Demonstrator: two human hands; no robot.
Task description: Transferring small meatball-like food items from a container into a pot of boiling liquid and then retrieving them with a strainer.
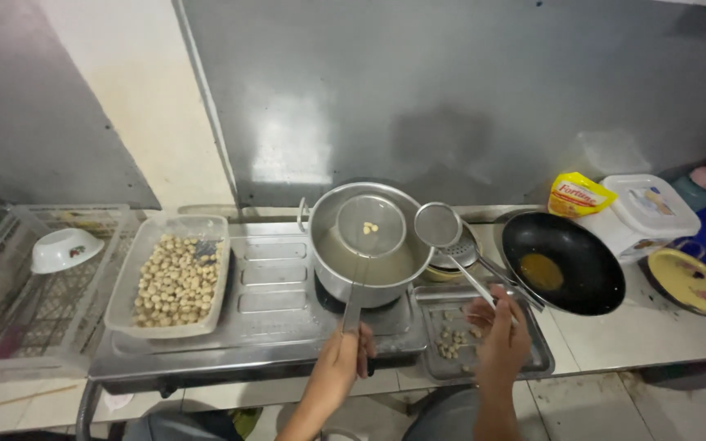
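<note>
Holding a big strainer over the pot, the left hand grips its handle tight so drips fall inside. A few nuts sit in it. The right hand grips a small strainer, held right of the pot.

Left hand: bare, no glove, no ring or watch in view.
Left forearm: bare up to the bottom edge of the picture; no sleeve visible.
Right hand: bare, no glove; fingers partly blurred, no jewellery to be made out.
Right forearm: bare, no sleeve or wristband in view.
Lower body: dark grey garment at the bottom edge, between and beside the arms; cut cannot be told.
</note>
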